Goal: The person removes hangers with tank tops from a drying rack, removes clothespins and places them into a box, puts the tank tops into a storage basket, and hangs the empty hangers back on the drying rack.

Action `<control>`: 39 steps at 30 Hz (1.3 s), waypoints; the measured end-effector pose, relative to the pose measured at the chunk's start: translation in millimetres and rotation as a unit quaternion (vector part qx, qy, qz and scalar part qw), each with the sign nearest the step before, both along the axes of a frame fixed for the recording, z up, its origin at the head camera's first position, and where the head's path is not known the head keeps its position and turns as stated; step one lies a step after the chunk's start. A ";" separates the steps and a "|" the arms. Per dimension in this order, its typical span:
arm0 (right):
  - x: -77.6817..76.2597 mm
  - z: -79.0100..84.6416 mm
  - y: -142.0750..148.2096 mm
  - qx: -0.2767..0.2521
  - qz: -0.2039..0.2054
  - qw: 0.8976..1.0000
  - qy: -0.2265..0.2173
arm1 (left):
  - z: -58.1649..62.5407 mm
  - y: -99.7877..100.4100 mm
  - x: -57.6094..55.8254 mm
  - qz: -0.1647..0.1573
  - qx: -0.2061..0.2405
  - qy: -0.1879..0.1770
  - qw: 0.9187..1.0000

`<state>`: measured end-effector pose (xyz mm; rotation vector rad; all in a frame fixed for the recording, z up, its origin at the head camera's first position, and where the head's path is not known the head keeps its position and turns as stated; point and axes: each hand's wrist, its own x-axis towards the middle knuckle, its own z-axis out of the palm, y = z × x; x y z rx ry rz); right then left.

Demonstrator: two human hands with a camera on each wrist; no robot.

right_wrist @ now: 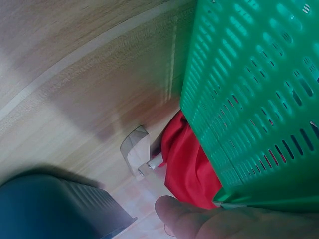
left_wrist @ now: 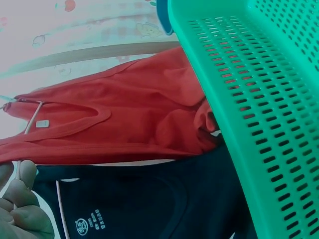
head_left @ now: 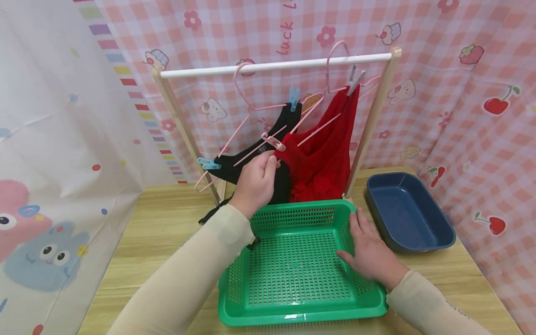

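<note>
My left hand (head_left: 254, 181) pinches the lower end of a pink hanger (head_left: 324, 129), right beside a pink clothespin (head_left: 274, 141) at the strap of a red sleeveless top (head_left: 322, 158). A grey clothespin (head_left: 356, 83) clips the other strap. Behind my left hand hangs a black top (head_left: 238, 160) on a second pink hanger (head_left: 233, 139), with blue clothespins (head_left: 294, 98) at its straps. My right hand (head_left: 372, 251) rests on the right rim of a green basket (head_left: 301, 318), fingers straight along it and thumb over the inner side. In the right wrist view its fingers (right_wrist: 189, 219) show outside the basket.
Both hangers hook over the white bar (head_left: 276, 66) of a wooden-legged rack (head_left: 372, 125) behind the basket. A dark blue basin (head_left: 412, 211) stands on the wooden table (head_left: 155, 223) to the right. A patterned curtain (head_left: 259, 28) hangs behind.
</note>
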<state>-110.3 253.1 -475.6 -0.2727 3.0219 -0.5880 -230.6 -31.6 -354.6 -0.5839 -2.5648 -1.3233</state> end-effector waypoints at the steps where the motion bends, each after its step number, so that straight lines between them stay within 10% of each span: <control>1: 0.0 0.2 -0.1 0.000 0.000 1.000 0.000 | -0.6 -0.3 0.1 0.000 0.001 -0.001 1.000; 39: 0.7 2.0 -1.3 -0.004 -0.004 1.000 -0.011 | -19.6 -15.9 9.7 -0.028 0.043 0.004 0.999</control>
